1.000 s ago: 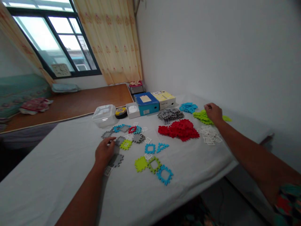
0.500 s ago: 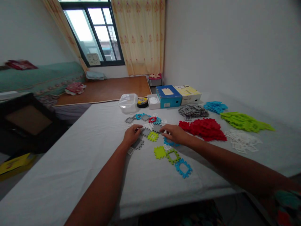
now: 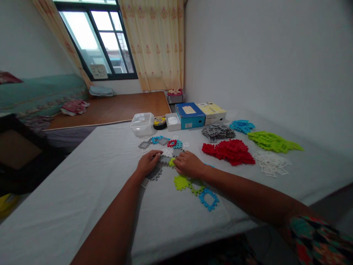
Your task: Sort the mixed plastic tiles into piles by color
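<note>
My left hand (image 3: 148, 162) and my right hand (image 3: 189, 164) rest close together on a chain of joined plastic puzzle tiles (image 3: 167, 146) on a white cloth. The left fingers curl onto a grey tile (image 3: 156, 173). The right hand's fingers are closed over a lime green tile (image 3: 172, 162) and a grey one beside it. Just in front of the right wrist lie a lime solid tile (image 3: 181, 182), a green frame tile (image 3: 196, 188) and a blue frame tile (image 3: 209, 199), linked in a row.
Sorted heaps lie to the right: red tiles (image 3: 228, 151), grey tiles (image 3: 217, 131), blue tiles (image 3: 242, 126), lime tiles (image 3: 271, 141), white frames (image 3: 271, 163). At the back stand a clear tub (image 3: 142, 124), a blue box (image 3: 190, 115) and a yellow box (image 3: 211, 111).
My right hand left the lime heap at the far right and came across to the tile chain in the middle, beside my left hand. The camera turned left.
</note>
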`<state>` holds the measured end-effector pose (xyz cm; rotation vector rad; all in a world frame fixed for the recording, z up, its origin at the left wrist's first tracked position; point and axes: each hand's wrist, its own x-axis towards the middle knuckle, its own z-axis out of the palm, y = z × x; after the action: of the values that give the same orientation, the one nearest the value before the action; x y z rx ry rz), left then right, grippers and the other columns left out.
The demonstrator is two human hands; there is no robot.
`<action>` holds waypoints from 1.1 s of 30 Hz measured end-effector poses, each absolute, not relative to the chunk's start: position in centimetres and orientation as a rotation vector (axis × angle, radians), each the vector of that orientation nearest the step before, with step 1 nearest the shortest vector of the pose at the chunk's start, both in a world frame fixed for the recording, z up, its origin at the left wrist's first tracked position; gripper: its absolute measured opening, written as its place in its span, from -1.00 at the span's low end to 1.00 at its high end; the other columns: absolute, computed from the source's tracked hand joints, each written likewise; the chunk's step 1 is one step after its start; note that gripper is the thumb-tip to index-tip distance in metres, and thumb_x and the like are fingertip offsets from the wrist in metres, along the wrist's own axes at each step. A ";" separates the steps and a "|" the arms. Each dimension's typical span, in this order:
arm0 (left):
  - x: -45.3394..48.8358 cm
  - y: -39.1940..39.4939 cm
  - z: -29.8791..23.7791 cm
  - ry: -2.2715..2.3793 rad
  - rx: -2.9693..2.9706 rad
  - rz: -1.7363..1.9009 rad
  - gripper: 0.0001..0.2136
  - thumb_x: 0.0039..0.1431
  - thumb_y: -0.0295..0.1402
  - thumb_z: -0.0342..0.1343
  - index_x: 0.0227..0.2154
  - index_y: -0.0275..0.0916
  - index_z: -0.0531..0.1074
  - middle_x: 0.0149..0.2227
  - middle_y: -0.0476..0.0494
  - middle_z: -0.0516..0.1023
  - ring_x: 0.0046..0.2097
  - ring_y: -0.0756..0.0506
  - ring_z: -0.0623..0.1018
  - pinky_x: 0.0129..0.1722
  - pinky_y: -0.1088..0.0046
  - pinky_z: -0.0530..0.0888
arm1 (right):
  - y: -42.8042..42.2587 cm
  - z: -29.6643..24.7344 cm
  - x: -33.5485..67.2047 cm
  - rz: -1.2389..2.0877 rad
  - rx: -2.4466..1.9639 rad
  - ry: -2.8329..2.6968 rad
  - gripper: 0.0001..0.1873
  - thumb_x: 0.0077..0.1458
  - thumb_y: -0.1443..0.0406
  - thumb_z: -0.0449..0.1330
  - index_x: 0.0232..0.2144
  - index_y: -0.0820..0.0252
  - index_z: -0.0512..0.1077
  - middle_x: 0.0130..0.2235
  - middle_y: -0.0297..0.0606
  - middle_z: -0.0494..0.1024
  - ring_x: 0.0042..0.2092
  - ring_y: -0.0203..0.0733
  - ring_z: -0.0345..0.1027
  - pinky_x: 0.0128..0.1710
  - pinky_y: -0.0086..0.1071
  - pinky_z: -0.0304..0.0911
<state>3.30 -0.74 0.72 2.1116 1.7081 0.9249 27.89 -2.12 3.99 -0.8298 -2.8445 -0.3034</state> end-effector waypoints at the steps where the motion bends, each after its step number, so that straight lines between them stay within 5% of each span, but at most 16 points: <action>1: 3.3 -0.8 0.7 1.666 2.124 0.928 -0.68 0.23 -0.19 -0.05 -0.15 -0.12 0.56 -0.11 -0.07 0.63 -0.06 -0.11 0.56 -0.02 0.37 0.44 | -2.1 4.0 28.1 -0.327 -0.821 -2.840 -0.79 0.24 0.29 0.06 -0.26 0.26 0.48 -0.26 -0.06 0.57 -0.19 -0.08 0.37 -0.16 -0.24 0.15; 16: 3.5 -1.0 0.6 1.531 2.429 0.702 -0.73 0.13 -0.14 0.12 -0.17 -0.07 0.60 0.00 -0.15 0.55 0.01 -0.17 0.51 0.09 0.23 0.38 | -1.9 3.9 31.9 -0.457 -0.617 -2.852 -0.82 0.27 0.38 0.02 -0.25 0.24 0.43 -0.28 -0.13 0.55 -0.22 -0.13 0.29 -0.21 -0.26 0.01; 22: 4.3 -1.6 1.3 1.531 2.324 0.921 -0.70 0.21 -0.14 0.02 -0.22 -0.14 0.60 -0.08 -0.18 0.59 -0.03 -0.16 0.52 0.06 0.22 0.40 | -1.6 3.9 32.7 -0.506 -0.691 -2.819 -0.86 0.25 0.38 0.06 -0.27 0.24 0.43 -0.30 -0.17 0.55 -0.23 -0.12 0.32 -0.23 -0.25 -0.01; 33: 5.5 -2.2 2.1 1.394 2.044 1.158 -0.69 0.06 -0.08 0.17 -0.35 -0.25 0.56 -0.28 -0.19 0.59 -0.18 -0.16 0.53 -0.06 0.28 0.44 | 0.0 5.1 30.8 0.152 -1.065 -2.429 -0.78 0.15 0.31 0.13 -0.16 0.14 0.50 -0.18 -0.24 0.61 -0.20 -0.21 0.43 -0.21 -0.39 0.17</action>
<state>5.47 -2.21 2.14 2.0443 1.3939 1.1584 30.80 -0.04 5.15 -1.0655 -2.4291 0.1525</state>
